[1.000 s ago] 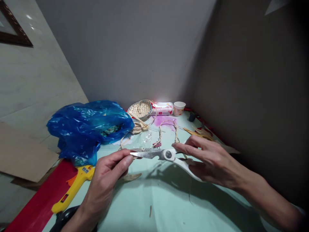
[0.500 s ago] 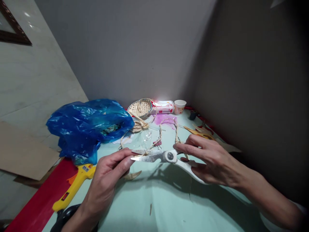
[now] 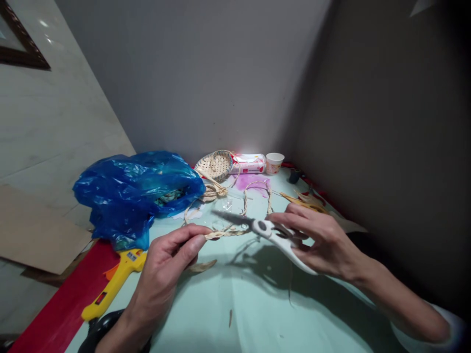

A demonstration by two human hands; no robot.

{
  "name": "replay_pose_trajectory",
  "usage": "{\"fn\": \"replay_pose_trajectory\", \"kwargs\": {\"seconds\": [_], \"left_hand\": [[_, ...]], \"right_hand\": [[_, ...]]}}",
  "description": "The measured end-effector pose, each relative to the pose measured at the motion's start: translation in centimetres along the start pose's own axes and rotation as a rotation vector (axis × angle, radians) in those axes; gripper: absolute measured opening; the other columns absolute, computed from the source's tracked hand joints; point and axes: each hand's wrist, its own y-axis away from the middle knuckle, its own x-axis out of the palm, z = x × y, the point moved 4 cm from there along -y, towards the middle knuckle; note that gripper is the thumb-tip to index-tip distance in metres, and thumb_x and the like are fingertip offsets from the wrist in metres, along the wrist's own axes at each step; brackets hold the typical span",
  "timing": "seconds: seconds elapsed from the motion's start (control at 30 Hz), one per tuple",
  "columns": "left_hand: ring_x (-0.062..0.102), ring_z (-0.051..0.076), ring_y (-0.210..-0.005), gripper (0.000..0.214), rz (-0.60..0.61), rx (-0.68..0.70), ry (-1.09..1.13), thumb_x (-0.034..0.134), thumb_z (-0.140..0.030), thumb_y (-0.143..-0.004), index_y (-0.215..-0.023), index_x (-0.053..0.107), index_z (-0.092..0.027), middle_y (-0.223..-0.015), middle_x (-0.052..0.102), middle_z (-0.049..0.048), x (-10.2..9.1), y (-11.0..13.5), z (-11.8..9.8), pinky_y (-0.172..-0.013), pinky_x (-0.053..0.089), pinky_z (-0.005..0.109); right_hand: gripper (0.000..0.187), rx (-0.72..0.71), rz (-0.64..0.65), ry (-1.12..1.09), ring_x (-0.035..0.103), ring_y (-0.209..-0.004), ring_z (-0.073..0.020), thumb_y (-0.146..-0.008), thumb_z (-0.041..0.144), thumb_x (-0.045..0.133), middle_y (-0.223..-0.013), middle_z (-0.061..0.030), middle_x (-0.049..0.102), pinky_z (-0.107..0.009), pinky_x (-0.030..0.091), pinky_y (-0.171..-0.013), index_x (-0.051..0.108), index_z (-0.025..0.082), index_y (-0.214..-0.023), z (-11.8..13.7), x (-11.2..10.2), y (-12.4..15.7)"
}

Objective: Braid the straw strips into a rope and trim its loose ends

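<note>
My left hand (image 3: 167, 267) pinches a braided straw cord (image 3: 220, 235) between thumb and forefinger. The cord runs to the right, behind the scissors, and loops up across the table. My right hand (image 3: 318, 240) grips white-handled scissors (image 3: 262, 227) whose blades look closed together and point up-left, just above the cord and apart from my left fingertips. Beneath my left hand lies a dry husk strip (image 3: 201, 266) on the pale green tabletop (image 3: 265, 314).
At the left are a crumpled blue plastic bag (image 3: 128, 189) and a yellow glue gun (image 3: 110, 289). Along the wall stand a small woven basket (image 3: 217, 165), a pink-and-white packet (image 3: 249, 164) and a paper cup (image 3: 274, 164). Dry husks (image 3: 305, 201) lie at the right.
The scissors have closed and swung their tips upward, away from my left fingertips. More of the cord now shows. My left hand has hardly moved and keeps its pinch.
</note>
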Motion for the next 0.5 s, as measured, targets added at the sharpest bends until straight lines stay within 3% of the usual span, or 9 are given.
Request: {"fn": "replay_pose_trajectory", "kwargs": {"seconds": [0.13,0.3,0.5], "left_hand": [[0.057,0.018,-0.077,0.014,-0.055,0.123,-0.107,0.071,-0.030,-0.075,-0.079,0.080,-0.020,-0.083,0.071,0.0053,0.0,0.4,-0.7,-0.065,0.042,0.023],[0.058,0.019,-0.076,0.011,-0.022,0.291,-0.216,0.069,-0.026,-0.077,-0.076,0.080,-0.025,-0.075,0.070,0.0035,0.4,0.7,-1.3,-0.066,0.042,0.025],[0.051,0.013,-0.063,0.018,0.210,0.470,-0.303,0.065,-0.021,-0.083,-0.091,0.078,-0.031,-0.067,0.057,-0.0019,1.0,0.9,-0.9,-0.057,0.037,0.024]], "right_hand": [[0.027,0.208,-0.186,-0.245,0.051,-0.060,-0.0128,-0.082,0.021,0.065,-0.070,-0.0007,0.055,-0.026,0.045,-0.055,0.066,0.018,-0.109,-0.5,-0.7,-0.1],[0.035,0.606,-0.184,-0.701,0.054,-0.056,-0.0130,-0.078,0.034,0.071,-0.073,-0.0031,0.060,-0.026,0.048,-0.049,0.069,0.015,-0.108,-1.3,0.1,0.0],[0.049,0.694,-0.106,-0.735,0.058,-0.066,-0.0151,-0.068,0.034,0.079,-0.077,-0.0024,0.063,-0.027,0.051,-0.061,0.067,0.018,-0.113,-0.7,1.4,-0.1]]}}
